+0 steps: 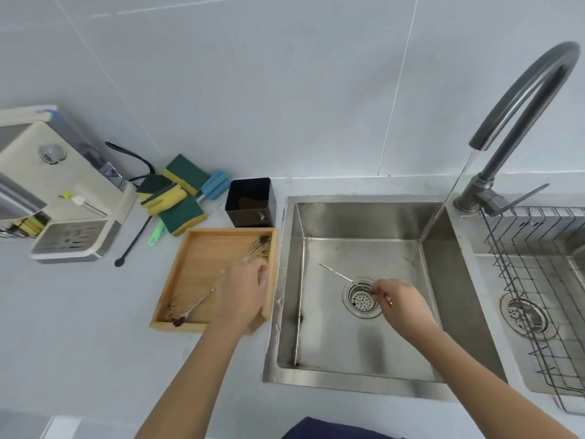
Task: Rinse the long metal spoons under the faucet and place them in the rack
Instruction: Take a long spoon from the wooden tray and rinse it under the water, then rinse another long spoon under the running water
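Fingers [378,291] of the right hand [402,304] pinch a long thin metal spoon [340,275] at centre frame, its axis pointing upper left, away from the water stream [449,198] at upper right.

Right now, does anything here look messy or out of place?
Yes. The wooden tray is smeared with brown residue around two dirty spoons, and the faucet runs onto the sink wall while the right hand holds a spoon away from the stream.

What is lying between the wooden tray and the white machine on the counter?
In the head view, between the tray and the machine lie a thin black stirrer and a green handle.
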